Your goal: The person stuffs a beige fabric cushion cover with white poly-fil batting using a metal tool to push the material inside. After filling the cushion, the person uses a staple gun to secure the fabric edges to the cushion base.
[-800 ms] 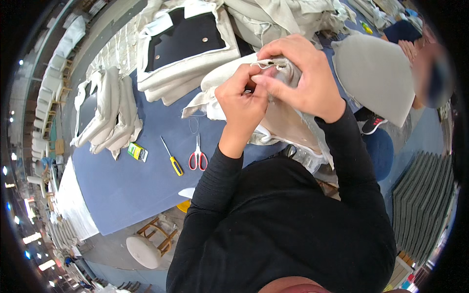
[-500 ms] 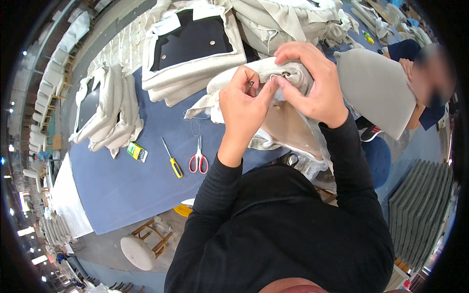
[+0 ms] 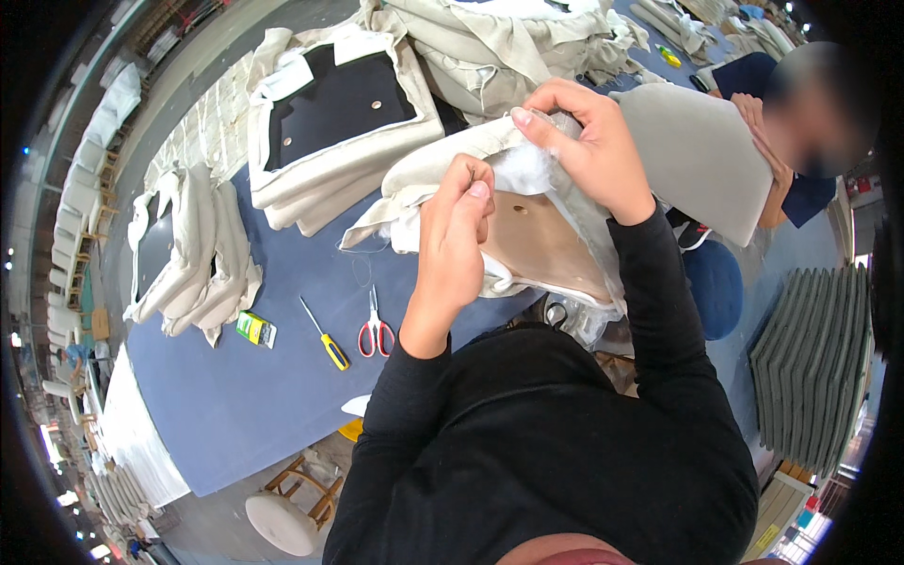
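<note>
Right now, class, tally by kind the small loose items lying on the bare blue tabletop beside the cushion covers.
Scissors with red handles: 1
Screwdriver with yellow handle: 1
Small green and yellow box: 1
Total: 3

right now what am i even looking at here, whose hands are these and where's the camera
The camera sits on a person's head, looking down through a fisheye lens, so edges bend. The black sleeves are theirs. The left hand and right hand both grip a beige fabric cover with white stuffing over a brown board. On the blue table lie red scissors, a yellow-handled screwdriver and more finished cushions. Another person works at upper right.
</note>
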Motion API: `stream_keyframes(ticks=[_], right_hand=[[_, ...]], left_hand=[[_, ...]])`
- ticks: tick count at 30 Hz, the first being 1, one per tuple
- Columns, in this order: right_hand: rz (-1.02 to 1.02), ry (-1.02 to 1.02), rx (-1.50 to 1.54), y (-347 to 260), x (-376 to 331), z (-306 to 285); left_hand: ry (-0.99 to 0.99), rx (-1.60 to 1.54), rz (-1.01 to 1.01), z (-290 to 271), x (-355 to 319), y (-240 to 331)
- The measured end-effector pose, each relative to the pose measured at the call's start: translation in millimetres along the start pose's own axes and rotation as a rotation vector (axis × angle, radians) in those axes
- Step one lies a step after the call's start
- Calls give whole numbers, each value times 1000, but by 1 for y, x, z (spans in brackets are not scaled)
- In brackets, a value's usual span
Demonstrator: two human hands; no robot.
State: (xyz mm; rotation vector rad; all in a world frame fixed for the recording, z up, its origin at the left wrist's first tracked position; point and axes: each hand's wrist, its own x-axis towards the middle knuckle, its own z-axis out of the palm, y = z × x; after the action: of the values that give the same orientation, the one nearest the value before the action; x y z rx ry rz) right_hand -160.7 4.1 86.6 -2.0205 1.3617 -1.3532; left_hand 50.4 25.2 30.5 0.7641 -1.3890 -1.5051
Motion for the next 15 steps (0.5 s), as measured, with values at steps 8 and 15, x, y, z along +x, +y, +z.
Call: stream_keyframes(ticks=[8,15], right_hand=[[-116,13,-74,12,-8,-2],[-261,-45,-81,20,-5,-13]], left_hand=[[97,488,105,12,-11,15],[145,304,219,19,-8,0]])
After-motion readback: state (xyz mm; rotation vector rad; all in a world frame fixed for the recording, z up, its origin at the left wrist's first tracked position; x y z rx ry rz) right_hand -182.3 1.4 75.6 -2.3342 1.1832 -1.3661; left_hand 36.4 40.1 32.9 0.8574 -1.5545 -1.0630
